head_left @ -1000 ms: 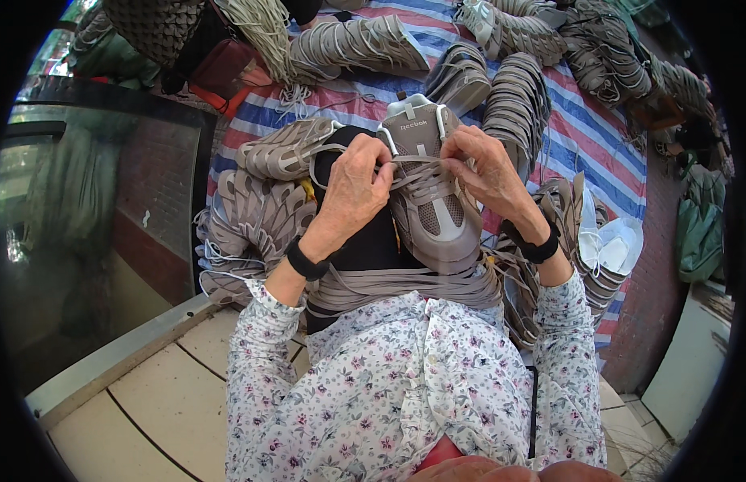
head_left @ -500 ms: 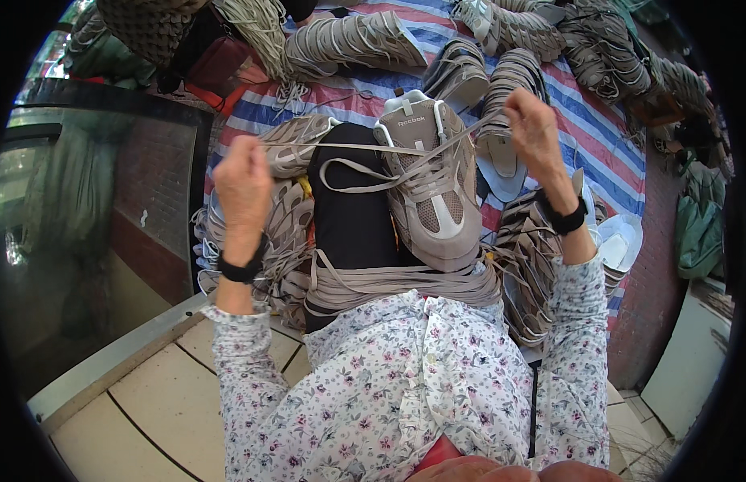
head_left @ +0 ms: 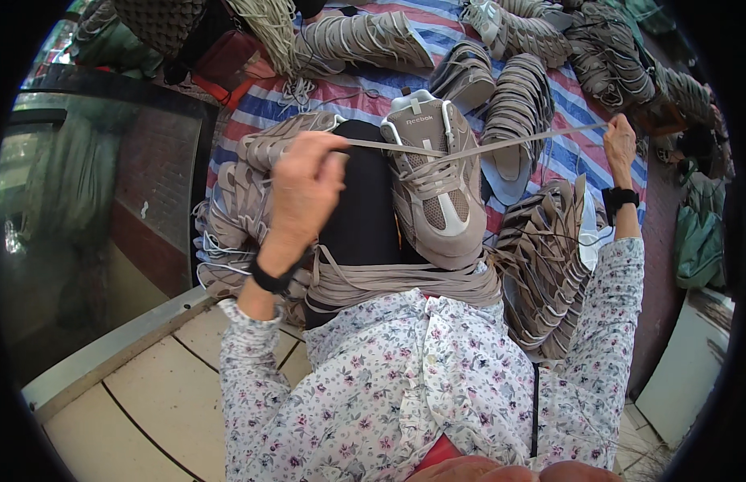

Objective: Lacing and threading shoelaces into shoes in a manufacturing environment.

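Note:
A beige and grey shoe upper with a pale toe stripe rests on my lap, its toe toward me. Flat taupe shoelace crosses its upper eyelets, and both ends are drawn out sideways. My left hand is closed on one end, left of the upper and above my dark-trousered leg. Far out to the right, my right hand pinches the other end, stretched taut. A bundle of spare laces lies across my lap, against my flowered shirt.
Stacked shoe uppers lie beyond my lap on a striped plastic sheet. More uppers lean close by on the left and right. A glass-fronted cabinet stands at the left.
My right hand has moved outward to the right, pulling its lace end long and straight. My left hand has shifted right, toward the upper. The loose loop of lace has gone.

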Demonstrator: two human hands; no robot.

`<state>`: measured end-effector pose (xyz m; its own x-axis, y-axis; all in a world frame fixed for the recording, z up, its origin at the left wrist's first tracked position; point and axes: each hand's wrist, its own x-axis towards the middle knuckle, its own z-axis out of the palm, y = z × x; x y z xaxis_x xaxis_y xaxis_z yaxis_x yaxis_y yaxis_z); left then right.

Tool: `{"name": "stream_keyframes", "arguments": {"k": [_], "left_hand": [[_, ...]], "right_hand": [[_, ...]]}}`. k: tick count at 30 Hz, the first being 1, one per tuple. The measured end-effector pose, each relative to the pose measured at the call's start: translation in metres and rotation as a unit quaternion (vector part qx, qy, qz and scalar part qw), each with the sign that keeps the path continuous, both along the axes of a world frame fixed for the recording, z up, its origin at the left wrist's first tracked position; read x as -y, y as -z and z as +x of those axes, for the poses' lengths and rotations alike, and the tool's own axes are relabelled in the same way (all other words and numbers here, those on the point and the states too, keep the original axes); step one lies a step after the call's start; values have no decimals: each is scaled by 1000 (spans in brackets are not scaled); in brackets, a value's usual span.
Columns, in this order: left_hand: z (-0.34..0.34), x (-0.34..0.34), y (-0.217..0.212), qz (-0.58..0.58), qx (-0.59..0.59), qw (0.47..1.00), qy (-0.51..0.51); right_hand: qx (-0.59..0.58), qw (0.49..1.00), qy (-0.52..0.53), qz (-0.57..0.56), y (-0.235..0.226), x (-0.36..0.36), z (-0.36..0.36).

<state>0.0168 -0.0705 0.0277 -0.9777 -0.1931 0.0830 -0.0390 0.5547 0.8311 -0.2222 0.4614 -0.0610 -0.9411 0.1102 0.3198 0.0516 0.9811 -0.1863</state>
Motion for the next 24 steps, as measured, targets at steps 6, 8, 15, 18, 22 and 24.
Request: {"name": "stream_keyframes", "arguments": {"k": [6,8,15,18,22,24], "left_hand": [[-6,-57,26,-68,-70,988,117],[-9,-58,30,-124,-85,979,138],[-19,-53,32,-77,-46,988,125],[-27,-48,28,-206,-122,963,126],[-34,-44,34,-180,-75,971,140],[-32,-42,37,-182,-83,968,150]], "right_hand": [[27,997,53,53,-3,-53,6],[29,997,55,35,-10,-56,6],[-5,998,47,30,-19,-54,-8],[-25,998,43,49,-25,-58,-24],[-22,989,-140,-34,-27,-1,-29],[5,922,-325,-210,-31,90,3]]}}
